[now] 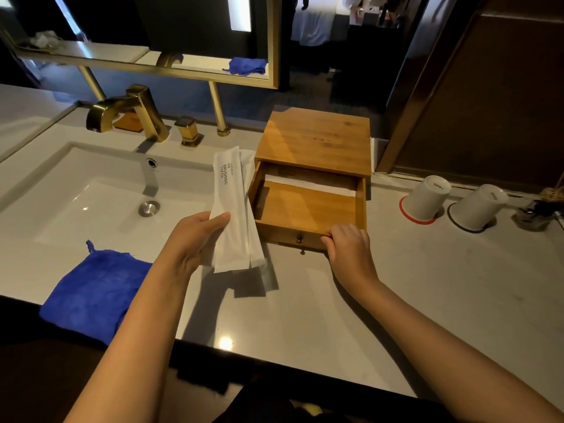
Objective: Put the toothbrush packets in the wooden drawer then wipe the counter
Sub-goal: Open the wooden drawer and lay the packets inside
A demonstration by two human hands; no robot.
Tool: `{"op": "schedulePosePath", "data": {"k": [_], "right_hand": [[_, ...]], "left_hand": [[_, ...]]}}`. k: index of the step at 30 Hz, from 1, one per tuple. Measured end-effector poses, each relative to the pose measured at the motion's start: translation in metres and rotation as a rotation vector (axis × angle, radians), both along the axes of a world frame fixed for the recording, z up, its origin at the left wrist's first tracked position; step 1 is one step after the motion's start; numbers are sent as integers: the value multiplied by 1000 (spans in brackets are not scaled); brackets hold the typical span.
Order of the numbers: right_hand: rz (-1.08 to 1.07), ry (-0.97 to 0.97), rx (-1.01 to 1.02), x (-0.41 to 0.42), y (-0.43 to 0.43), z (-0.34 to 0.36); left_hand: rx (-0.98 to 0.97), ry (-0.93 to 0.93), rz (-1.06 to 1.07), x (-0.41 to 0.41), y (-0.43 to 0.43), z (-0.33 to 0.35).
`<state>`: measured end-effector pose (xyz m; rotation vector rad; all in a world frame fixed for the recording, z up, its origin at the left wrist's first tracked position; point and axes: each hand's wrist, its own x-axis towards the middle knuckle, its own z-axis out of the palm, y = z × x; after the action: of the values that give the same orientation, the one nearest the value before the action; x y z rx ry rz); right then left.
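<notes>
My left hand [195, 239] grips white toothbrush packets [233, 206], printed "BRUSHING TEETH", upright just left of the wooden drawer [305, 209]. The drawer is pulled out of its small wooden box [317, 138] and holds a white packet [308, 184] lying along its back. My right hand [348, 248] grasps the drawer's front right edge, beside the small knob [299, 238]. A blue cloth [91, 294] lies over the counter's front edge at the left. The white counter [396, 300] stretches beneath both arms.
A white sink [100, 206] with a gold tap [131, 114] lies to the left. Two upturned white cups [427, 198] [477, 207] stand right of the box, beside a small jar [534, 215]. A gold-framed mirror [274, 44] hangs behind. A dark wall panel closes the right.
</notes>
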<state>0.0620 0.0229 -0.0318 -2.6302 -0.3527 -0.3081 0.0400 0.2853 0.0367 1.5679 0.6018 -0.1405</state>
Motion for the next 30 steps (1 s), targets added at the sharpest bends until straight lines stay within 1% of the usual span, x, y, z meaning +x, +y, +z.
{"op": "schedulePosePath", "data": {"k": [14, 18, 20, 23, 25, 27, 30], "right_hand": [[2, 31, 24, -24, 0, -5], [-12, 127, 7, -22, 2, 2], [-40, 180, 75, -21, 6, 10], [-56, 183, 348, -12, 24, 34], [-20, 273, 502, -1, 41, 50], [35, 357, 526, 8, 56, 60], [39, 395, 491, 19, 64, 60]], "left_hand": [[-21, -39, -17, 4, -19, 1], [-65, -67, -34, 5, -30, -1], [-84, -70, -41, 6, -36, -2], [-85, -73, -52, 10, -47, -3], [-93, -82, -63, 11, -55, -4], [-109, -94, -65, 13, -61, -5], [-80, -113, -44, 15, -64, -6]]}}
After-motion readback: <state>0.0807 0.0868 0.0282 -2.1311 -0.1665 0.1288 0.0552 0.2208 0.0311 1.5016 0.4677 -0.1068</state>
